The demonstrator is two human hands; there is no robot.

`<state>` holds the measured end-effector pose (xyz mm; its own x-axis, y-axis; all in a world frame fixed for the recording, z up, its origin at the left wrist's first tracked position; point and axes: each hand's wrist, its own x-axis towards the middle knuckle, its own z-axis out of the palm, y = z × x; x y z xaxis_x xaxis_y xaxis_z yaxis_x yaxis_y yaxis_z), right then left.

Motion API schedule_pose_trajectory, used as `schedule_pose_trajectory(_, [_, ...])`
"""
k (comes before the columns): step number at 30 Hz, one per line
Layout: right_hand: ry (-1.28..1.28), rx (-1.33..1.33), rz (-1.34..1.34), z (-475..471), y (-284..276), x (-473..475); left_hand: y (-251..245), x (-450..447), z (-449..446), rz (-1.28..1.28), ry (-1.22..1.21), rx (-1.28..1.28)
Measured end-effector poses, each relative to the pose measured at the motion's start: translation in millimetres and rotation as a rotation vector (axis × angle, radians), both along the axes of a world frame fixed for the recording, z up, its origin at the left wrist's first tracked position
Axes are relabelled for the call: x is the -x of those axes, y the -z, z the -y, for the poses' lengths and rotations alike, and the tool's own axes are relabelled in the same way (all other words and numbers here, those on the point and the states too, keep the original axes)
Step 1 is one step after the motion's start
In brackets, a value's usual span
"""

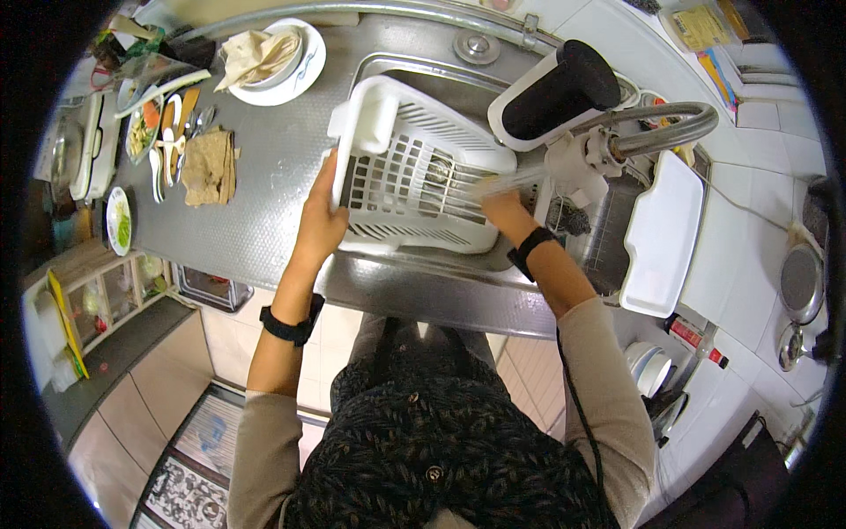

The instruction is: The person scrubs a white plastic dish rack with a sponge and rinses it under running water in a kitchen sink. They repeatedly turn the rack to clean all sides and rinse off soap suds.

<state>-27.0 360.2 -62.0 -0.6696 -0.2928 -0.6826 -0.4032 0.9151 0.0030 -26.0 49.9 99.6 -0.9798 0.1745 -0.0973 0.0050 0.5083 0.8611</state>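
A white plastic dish rack [410, 231] lies tilted in the left basin of a steel sink [377, 63]. My left hand [322, 221] grips its left rim, thumb on the near side. My right hand [502, 202] is at the rack's right part, blurred, under the water running from the tap [581, 155]; what its fingers hold, if anything, cannot be made out. A white cutlery holder [377, 125] sits in the rack's far left corner. A black and white container [558, 96] stands behind the tap.
A white tray [664, 235] leans over the right basin, near a dark scouring pad [572, 218]. On the steel counter at left are a folded brown cloth [209, 168], spoons, a plate [310, 66] with a bowl and cloth, and a small dish of greens [119, 221]. A drain plug [476, 46] lies behind the sink.
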Motion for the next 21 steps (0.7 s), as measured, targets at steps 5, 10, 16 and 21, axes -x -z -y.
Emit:
schedule_pose_trajectory(5, [0.114,0.174,-0.17,-3.3,-7.8,12.3,-0.8,0.2,-2.2,-0.004,-0.034,0.012])
schedule_pose_trajectory(10, [0.0,0.166,-0.292,-1.8,20.4,6.7,3.4,-1.9,-2.4,-0.003,-0.057,-0.007])
schedule_pose_trajectory(16, [0.449,0.512,-0.013,-21.5,3.2,2.4,6.8,-4.4,-1.7,-0.013,-0.079,-0.005])
schedule_pose_trajectory(21, [1.699,1.571,0.514,-19.0,-58.6,-9.8,8.5,-3.0,-3.0,-0.004,-0.107,-0.02])
